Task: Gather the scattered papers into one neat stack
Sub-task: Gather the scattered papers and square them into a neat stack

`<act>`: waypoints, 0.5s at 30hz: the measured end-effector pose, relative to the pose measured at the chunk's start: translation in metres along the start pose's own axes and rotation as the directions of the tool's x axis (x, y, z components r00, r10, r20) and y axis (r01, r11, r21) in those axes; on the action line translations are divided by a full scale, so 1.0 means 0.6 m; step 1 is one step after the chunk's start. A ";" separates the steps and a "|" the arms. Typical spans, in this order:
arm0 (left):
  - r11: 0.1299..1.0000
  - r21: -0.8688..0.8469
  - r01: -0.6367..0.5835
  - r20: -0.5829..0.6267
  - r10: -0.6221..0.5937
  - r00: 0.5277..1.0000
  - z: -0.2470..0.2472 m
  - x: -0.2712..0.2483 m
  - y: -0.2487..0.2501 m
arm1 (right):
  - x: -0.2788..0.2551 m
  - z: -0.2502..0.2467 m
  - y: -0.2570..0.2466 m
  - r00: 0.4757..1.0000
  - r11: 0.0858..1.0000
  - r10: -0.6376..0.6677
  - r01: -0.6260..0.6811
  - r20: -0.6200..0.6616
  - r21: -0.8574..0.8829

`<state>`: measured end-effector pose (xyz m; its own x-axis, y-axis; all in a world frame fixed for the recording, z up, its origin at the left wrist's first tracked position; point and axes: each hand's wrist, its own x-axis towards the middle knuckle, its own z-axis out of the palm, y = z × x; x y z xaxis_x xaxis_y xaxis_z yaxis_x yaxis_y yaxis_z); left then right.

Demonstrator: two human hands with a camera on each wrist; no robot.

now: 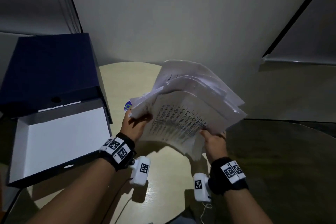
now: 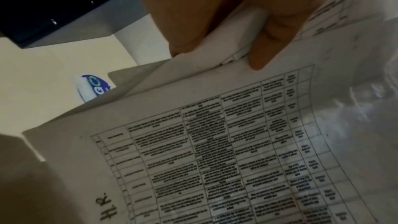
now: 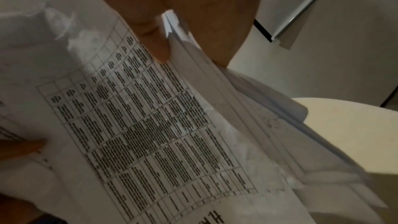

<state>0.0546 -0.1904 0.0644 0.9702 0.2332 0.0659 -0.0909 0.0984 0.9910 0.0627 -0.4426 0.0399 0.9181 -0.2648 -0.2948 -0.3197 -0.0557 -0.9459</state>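
Observation:
An uneven bundle of papers (image 1: pixel 189 107) hangs in the air above the round beige table (image 1: pixel 123 82), its sheets fanned and misaligned. The top sheet is a printed table of text (image 2: pixel 215 151) (image 3: pixel 140 125). My left hand (image 1: pixel 135 123) grips the bundle's left edge, thumb on top (image 2: pixel 260 54). My right hand (image 1: pixel 214 140) pinches the near right edge, thumb on the printed sheet (image 3: pixel 157 47) and fingers underneath. Several sheets droop below the right hand.
An open dark blue box (image 1: pixel 20 160) with a white inside lies at the left, its lid (image 1: pixel 49 71) raised behind. A round blue-and-green sticker (image 1: pixel 127 106) (image 2: pixel 94 86) shows on the table by the left hand. A wall rises behind; a darker surface (image 1: pixel 281 160) lies right.

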 end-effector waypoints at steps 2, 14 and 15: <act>1.000 -0.009 -0.006 -0.025 0.005 1.000 -0.002 0.004 0.006 | -0.002 0.001 -0.007 0.998 0.999 0.020 -0.019 0.058 -0.030; 1.000 0.018 0.019 0.037 -0.019 0.999 -0.038 0.059 -0.037 | -0.006 0.028 -0.014 0.984 0.979 -0.175 0.172 0.019 0.110; 1.000 0.022 0.004 0.059 -0.005 0.998 -0.036 0.061 -0.034 | -0.006 0.030 -0.020 0.978 0.973 -0.203 0.197 0.040 0.122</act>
<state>0.0873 -0.1632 0.0442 0.9823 0.1751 0.0672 -0.0820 0.0782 0.9936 0.0675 -0.4240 0.0500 0.9724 -0.2097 -0.1019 -0.1017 0.0116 -0.9947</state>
